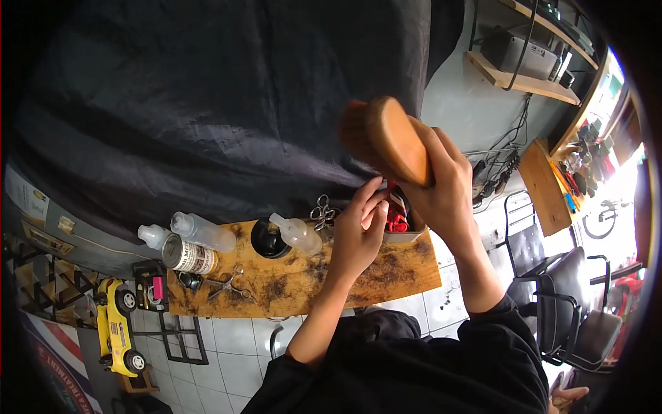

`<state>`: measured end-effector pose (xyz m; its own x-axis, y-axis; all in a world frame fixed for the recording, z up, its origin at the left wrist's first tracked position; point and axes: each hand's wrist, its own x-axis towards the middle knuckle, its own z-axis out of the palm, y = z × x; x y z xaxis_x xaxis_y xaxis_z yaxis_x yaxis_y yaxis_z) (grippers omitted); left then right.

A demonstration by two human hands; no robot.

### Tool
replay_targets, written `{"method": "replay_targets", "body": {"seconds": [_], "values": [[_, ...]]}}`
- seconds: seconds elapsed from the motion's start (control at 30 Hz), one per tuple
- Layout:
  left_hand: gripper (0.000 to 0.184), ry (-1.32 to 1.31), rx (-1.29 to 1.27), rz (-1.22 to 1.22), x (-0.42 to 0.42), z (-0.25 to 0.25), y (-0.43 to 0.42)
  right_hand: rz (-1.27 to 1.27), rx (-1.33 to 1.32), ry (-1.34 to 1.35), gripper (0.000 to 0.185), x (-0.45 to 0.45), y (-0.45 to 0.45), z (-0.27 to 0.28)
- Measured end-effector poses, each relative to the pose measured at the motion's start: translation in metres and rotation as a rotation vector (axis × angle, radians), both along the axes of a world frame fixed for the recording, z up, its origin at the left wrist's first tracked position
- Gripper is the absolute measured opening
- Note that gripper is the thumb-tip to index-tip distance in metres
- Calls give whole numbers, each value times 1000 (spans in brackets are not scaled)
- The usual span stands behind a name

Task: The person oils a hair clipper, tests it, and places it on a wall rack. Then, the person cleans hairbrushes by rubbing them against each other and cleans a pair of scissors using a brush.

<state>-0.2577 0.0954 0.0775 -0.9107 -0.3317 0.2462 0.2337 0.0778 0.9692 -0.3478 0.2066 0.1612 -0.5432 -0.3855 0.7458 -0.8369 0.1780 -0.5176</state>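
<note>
My right hand (pixel 445 183) is wrapped round a wooden brush (pixel 400 141), raised above the right part of the wooden table (pixel 276 283), its dark bristles facing left. Lower and to the left, my left hand (pixel 360 231) has its fingers bent near a small container (pixel 407 236) that holds red items (pixel 396 217). Its fingertips partly overlap the container, and whether they hold anything is too small to tell. Just left of this hand lie metal scissors (pixel 322 212), beside a clear spray bottle (pixel 296 233).
A large dark cloth (pixel 227 103) hangs behind the table. At the table's left stand bottles (pixel 207 232), a can (pixel 187 255) and more scissors (pixel 233 284). Black chairs (pixel 562 297) are at the right. Shelves (pixel 524 79) are upper right. A yellow toy car (pixel 116 328) sits lower left.
</note>
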Motion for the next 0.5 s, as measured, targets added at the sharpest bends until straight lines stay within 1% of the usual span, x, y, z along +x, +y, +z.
{"method": "replay_targets", "body": {"seconds": [0.03,0.1,0.17,0.3,0.37,0.4,0.5], "values": [[43,-13,-13,-8,0,1,2,-3,19,29,62,0,0,0],[43,-22,-34,-9,-1,0,4,22,22,3,62,-1,1,0],[38,21,8,-8,-3,-4,5,-3,46,-34,62,-2,1,-5],[41,-16,-28,19,0,-10,7,-8,57,-74,61,-3,4,-19],[42,-27,-24,6,-1,-11,9,8,100,-78,61,-3,7,-23],[42,-28,-23,4,-3,-13,10,17,144,-124,62,-3,9,-23],[42,2,-34,8,-4,-19,10,-5,123,-61,64,-7,12,-25]]}}
